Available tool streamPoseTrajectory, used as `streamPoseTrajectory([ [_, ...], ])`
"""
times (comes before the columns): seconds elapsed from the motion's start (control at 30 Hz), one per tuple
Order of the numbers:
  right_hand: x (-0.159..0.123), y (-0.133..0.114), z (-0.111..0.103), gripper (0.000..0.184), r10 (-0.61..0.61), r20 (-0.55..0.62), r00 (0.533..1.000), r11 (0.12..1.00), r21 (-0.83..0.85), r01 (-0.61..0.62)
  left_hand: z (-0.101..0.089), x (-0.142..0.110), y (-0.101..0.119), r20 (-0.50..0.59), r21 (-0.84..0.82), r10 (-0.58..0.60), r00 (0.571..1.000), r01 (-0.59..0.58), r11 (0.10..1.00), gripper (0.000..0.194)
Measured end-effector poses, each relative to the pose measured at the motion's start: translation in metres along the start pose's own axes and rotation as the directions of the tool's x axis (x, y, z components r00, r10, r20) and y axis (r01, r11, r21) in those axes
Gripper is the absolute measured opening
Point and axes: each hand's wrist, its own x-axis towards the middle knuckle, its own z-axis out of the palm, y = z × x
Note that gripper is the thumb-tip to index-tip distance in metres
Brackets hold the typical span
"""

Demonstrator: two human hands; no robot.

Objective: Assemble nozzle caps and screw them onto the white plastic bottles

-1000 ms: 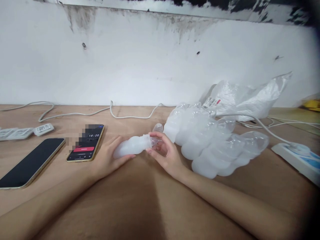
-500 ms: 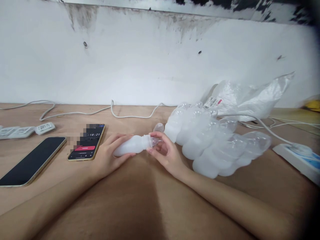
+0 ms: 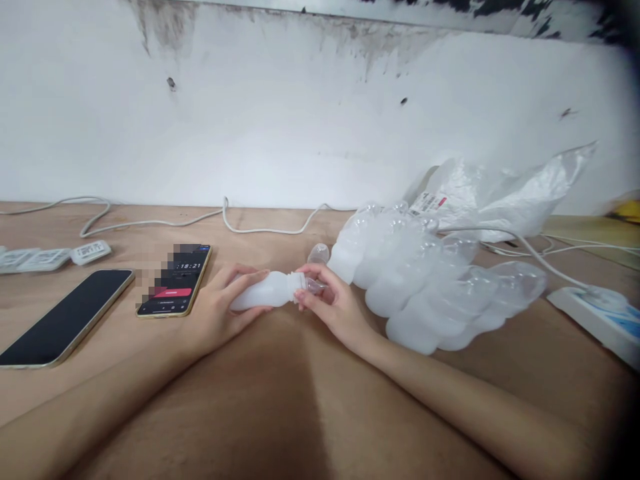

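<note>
A small white translucent bottle [image 3: 259,294] lies on its side in the air or just on the table, its neck toward the right; which, I cannot tell. My left hand [image 3: 220,303] is closed round the bottle's base end. At the neck, my right hand [image 3: 333,300] pinches the ridged collar [image 3: 299,287] between thumb and fingers. A clear tip [image 3: 315,285] sticks out of that collar, partly hidden by the fingers. Just behind the right hand, a clear dome-shaped cap [image 3: 319,253] rests on the table.
Several similar white bottles with clear caps [image 3: 420,287] lie piled at the right. Behind them is a crumpled plastic bag [image 3: 510,193]. A power strip [image 3: 595,307] sits far right. Two phones [image 3: 67,317] and small white labelled packets [image 3: 90,252] lie left. A white cable [image 3: 270,231] runs along the wall.
My right fingers have shifted slightly round the collar, the thumb now lying further over it. The left hand keeps its hold; the view has tilted a little.
</note>
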Motion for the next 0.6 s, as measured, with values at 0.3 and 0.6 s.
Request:
streamPoseTrajectory([
  [0.3,-0.0023,-0.0033,-0.0019,0.028,0.011,0.024,1.000,0.995,-0.095,-0.008,-0.0009,0.0010,0.0013,0.008,-0.002,-0.014,1.000,0.014,1.000,0.040],
  [0.6,-0.0042,-0.0039,-0.0014,0.028,0.054,0.022,0.998,0.988,-0.145,-0.050,0.0005,-0.0013,-0.0010,0.015,-0.001,0.025,1.000,-0.025,1.000,0.040],
])
